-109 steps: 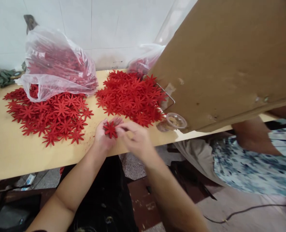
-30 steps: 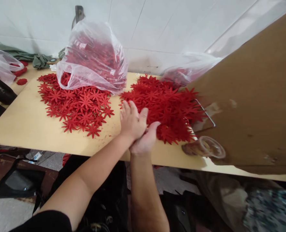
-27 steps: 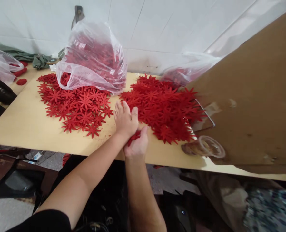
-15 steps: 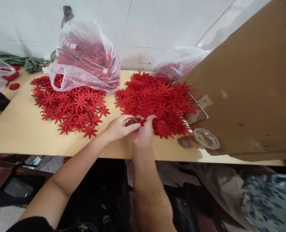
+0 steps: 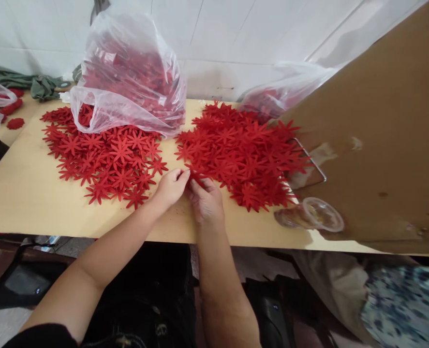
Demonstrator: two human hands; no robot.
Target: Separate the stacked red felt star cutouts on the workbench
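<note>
Between my two hands is a red flower-shaped cutout, partly hidden by the fingers. My left hand pinches its left edge with thumb and forefinger. From the other side my right hand grips it, thumb on top. Just beyond my right hand spreads a heap of red flower-shaped cutouts. Another pile of the same cutouts lies flat on the table to the left. Both hands are above the table's front part, in the gap between the piles.
A clear plastic bag full of red cutouts rests behind the left pile; a second bag is behind the right one. A large cardboard sheet leans on the right. Near it a clear plastic cup lies tilted beside a metal wire.
My right hand has turned from palm up to thumb on top, and the red cutout shows more between the fingers. My left hand has shifted slightly right. The camera view has moved a little.
</note>
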